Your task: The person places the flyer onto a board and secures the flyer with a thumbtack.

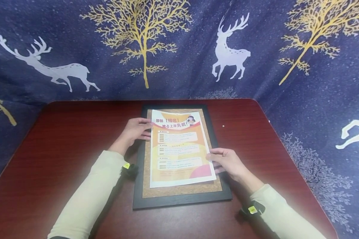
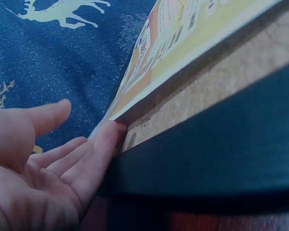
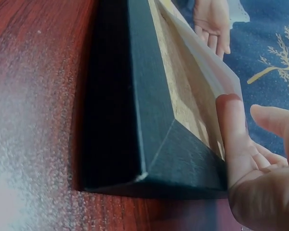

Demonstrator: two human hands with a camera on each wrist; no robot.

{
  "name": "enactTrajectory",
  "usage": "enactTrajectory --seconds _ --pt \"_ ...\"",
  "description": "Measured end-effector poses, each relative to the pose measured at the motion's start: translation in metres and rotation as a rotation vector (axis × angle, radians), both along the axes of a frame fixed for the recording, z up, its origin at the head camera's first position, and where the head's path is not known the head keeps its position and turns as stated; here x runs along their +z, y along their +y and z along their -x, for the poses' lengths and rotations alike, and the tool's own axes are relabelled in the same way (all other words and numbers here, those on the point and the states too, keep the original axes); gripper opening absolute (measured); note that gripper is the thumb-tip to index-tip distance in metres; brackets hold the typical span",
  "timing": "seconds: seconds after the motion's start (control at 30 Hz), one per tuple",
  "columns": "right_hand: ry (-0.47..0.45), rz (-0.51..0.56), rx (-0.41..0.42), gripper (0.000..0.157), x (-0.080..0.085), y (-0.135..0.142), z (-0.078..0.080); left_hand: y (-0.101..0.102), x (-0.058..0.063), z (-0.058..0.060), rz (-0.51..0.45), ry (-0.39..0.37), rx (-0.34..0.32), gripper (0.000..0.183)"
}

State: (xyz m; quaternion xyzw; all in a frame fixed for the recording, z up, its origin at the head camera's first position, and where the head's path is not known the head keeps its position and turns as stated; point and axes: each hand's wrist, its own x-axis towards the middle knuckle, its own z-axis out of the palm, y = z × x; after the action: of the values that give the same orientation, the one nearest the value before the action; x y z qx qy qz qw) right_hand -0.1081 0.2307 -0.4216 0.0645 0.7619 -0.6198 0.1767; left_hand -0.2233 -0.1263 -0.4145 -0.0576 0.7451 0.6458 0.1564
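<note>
A printed poster sheet (image 1: 179,149) in orange, yellow and white lies over a black-framed cork board (image 1: 182,202). Its lower edge bows slightly up from the cork. My left hand (image 1: 135,129) is at the poster's upper left edge, with a fingertip right at the paper's border and the thumb held apart in the left wrist view. At the lower right edge is my right hand (image 1: 228,162). In the right wrist view one finger (image 3: 231,120) reaches to the paper's underside, while the thumb (image 3: 269,118) stands away from it.
The board rests on a dark red wooden table (image 1: 68,149). A tiny pale speck (image 1: 223,126) lies right of the frame. Behind the table hangs a blue cloth (image 1: 194,66) with white deer and golden trees. Each sleeved wrist carries a small black device with a yellow label.
</note>
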Motion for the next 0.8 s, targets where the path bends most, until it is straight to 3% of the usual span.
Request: enactTrajectory --seconds 0.47,0.6,0.8 --pt "0.003 0.056 0.089 0.048 0.004 0.015 -0.006 -0.012 0.007 -0.014 -0.030 0.080 -0.089 0.049" --pt "0.010 0.034 0.122 0.048 0.010 0.024 -0.007 -0.013 0.007 -0.022 0.047 0.172 -0.127 0.047" --pt "0.050 -0.025 0.149 0.043 0.017 0.038 0.002 -0.012 0.009 -0.034 0.281 0.391 -0.234 0.039"
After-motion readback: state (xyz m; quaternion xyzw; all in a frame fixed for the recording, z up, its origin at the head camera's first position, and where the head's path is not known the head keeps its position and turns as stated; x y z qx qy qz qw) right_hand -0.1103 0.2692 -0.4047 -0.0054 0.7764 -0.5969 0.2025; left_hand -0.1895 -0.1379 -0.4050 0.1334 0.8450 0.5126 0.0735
